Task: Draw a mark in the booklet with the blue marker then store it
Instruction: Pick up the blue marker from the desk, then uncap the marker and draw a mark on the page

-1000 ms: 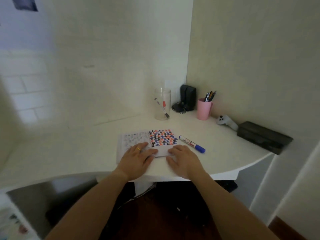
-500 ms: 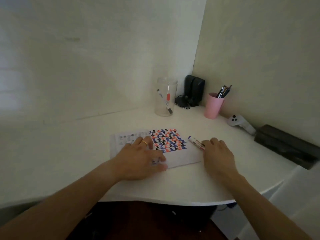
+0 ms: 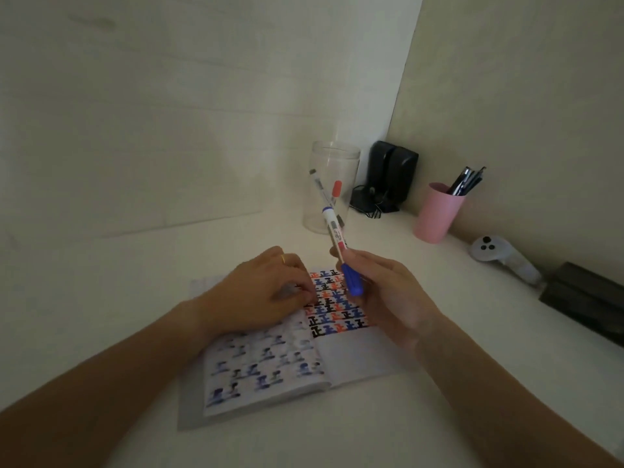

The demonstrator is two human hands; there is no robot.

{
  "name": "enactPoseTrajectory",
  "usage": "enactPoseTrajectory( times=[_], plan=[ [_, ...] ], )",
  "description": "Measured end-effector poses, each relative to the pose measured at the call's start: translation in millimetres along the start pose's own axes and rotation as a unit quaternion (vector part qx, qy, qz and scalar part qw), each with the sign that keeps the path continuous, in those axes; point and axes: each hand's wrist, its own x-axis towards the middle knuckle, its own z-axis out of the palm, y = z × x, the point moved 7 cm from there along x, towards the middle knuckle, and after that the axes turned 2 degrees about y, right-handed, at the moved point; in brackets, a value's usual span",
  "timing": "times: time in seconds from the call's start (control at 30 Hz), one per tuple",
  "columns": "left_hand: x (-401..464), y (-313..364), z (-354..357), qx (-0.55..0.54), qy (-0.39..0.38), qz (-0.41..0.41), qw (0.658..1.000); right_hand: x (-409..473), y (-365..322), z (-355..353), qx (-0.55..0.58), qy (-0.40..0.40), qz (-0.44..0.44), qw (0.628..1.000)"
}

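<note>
An open booklet (image 3: 351,356) lies on the white desk, its right page filled with rows of blue, red and black marks. My left hand (image 3: 260,298) rests flat on the upper left page with a ring on one finger. My right hand (image 3: 381,295) is raised above the right page and grips the blue marker (image 3: 337,244), which points up and away with its blue cap toward me. The cap is on. A clear jar (image 3: 332,187) behind the booklet holds two other markers.
A pink cup (image 3: 435,214) with pens stands at the back right. Black speakers (image 3: 388,173) sit in the corner. A white controller (image 3: 499,258) and a black box (image 3: 587,298) lie along the right wall. The desk (image 3: 135,298) meets walls behind and right.
My right hand has picked the blue marker up off the desk and lifted it over the booklet. The view has moved closer. My left hand stays on the page.
</note>
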Motion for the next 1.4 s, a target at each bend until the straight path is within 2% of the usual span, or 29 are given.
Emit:
enactPoseTrajectory(
  times=[0.17, 0.23, 0.37, 0.47, 0.6, 0.67, 0.7, 0.8, 0.87, 0.93, 1.0, 1.07, 1.1, 1.2, 1.27, 1.33, 1.4],
  plan=[
    [-3, -10, -6, -0.05, 0.009, -0.035, 0.998, 9, 16, -6, 0.065, -0.041, -0.028, 0.997],
    [-4, -4, -8, -0.028, 0.015, -0.028, 0.999, 10, 14, -7, 0.083, -0.039, -0.038, 0.995],
    [-3, 10, -9, 0.032, 0.059, -0.009, 0.998, 5, 7, -2, 0.013, -0.035, -0.085, 0.996],
    [-1, 16, -13, 0.021, 0.085, -0.014, 0.996, 1, 2, -2, -0.012, -0.032, -0.122, 0.992],
    [-3, 32, -13, -0.011, 0.079, 0.002, 0.997, -5, -3, 3, -0.014, -0.051, -0.156, 0.986],
    [-3, 41, -13, -0.071, 0.073, 0.001, 0.995, -6, -5, 7, 0.007, -0.062, -0.152, 0.986],
    [-2, 40, -12, -0.134, 0.064, -0.023, 0.989, -6, -5, 7, 0.024, -0.067, -0.147, 0.987],
    [-3, 36, -4, -0.367, -0.001, -0.132, 0.921, -7, -7, 9, 0.064, -0.093, -0.144, 0.983],
    [-5, 39, -3, -0.391, -0.023, -0.137, 0.91, -9, -9, 12, 0.069, -0.102, -0.147, 0.981],
    [-5, 39, -11, -0.286, 0.018, -0.106, 0.952, -10, -9, 13, 0.064, -0.087, -0.147, 0.983],
    [-6, 44, -20, -0.099, 0.05, -0.018, 0.994, -9, -9, 11, 0.057, -0.051, -0.15, 0.986],
    [-7, 47, -24, 0.053, 0.072, 0.041, 0.995, -9, -7, 11, 0.061, -0.012, -0.157, 0.986],
    [-6, 47, -27, 0.095, 0.081, 0.05, 0.991, -9, -5, 12, 0.062, 0.005, -0.159, 0.985],
    [-4, 49, -28, 0.177, 0.085, 0.06, 0.979, -9, -1, 14, 0.057, 0.053, -0.137, 0.987],
    [-10, 49, -32, 0.196, 0.083, 0.065, 0.975, -7, 0, -11, 0.103, 0.138, -0.099, 0.98],
    [-19, 42, -40, 0.187, 0.09, 0.053, 0.977, -11, -14, -47, 0.15, 0.21, -0.115, 0.959],
    [-23, 31, -42, 0.16, 0.098, 0.048, 0.981, -19, -32, -54, 0.09, 0.179, -0.163, 0.966]
  ],
)
